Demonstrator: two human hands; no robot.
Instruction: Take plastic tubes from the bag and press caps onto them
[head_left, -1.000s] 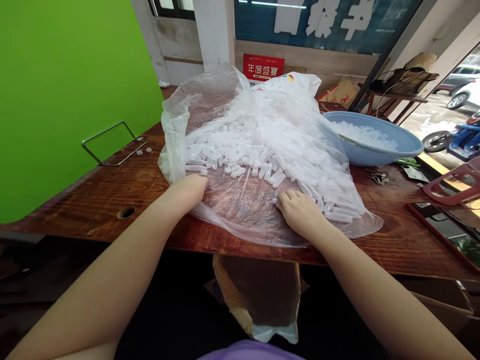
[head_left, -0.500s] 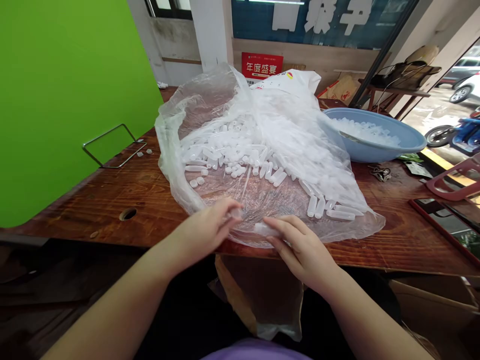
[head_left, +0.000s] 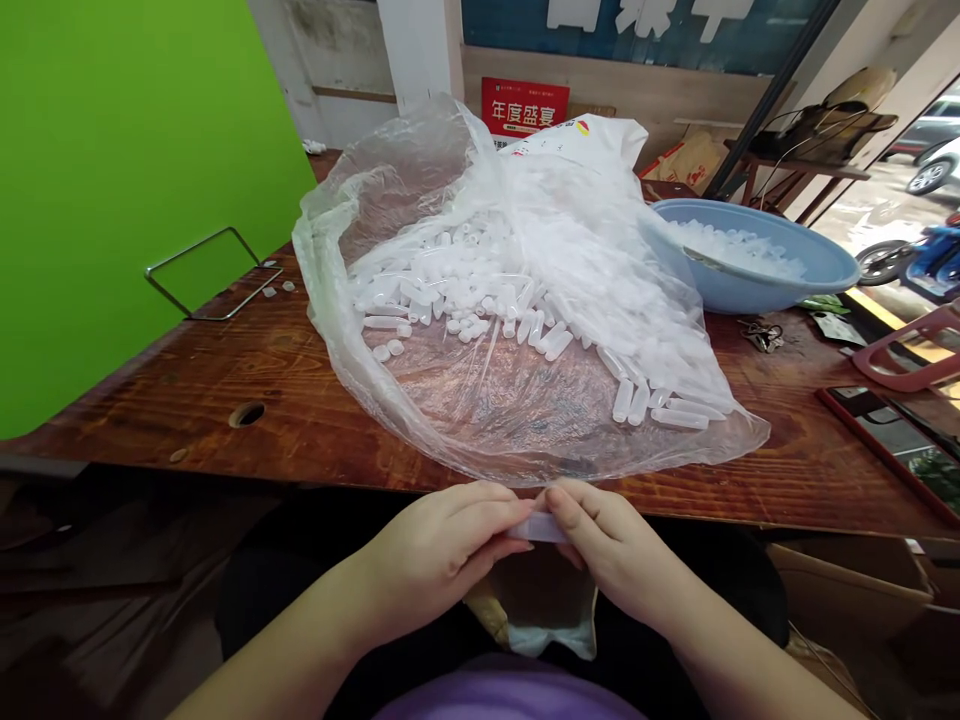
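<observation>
Our left hand [head_left: 459, 538] and right hand [head_left: 604, 535], apart over the filmy plastic bag [head_left: 487, 390] in the earlier view, now meet just in front of its near edge, each grip pinching an end of a smooth, translucent tube [head_left: 545, 528]. Inside the crinkled bag we see slender whitish tubes [head_left: 622, 400] and stubby round pieces [head_left: 382, 353]; right of it we have a rounded blue basin [head_left: 750, 293].

Street-side shop with lettered window [head_left: 637, 54]

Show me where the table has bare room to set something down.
Wooden tabletop shows bare between the round hole and the plastic bag, and between the bag and the red-edged panel. It is crowded around the blue basin and keys.
</observation>
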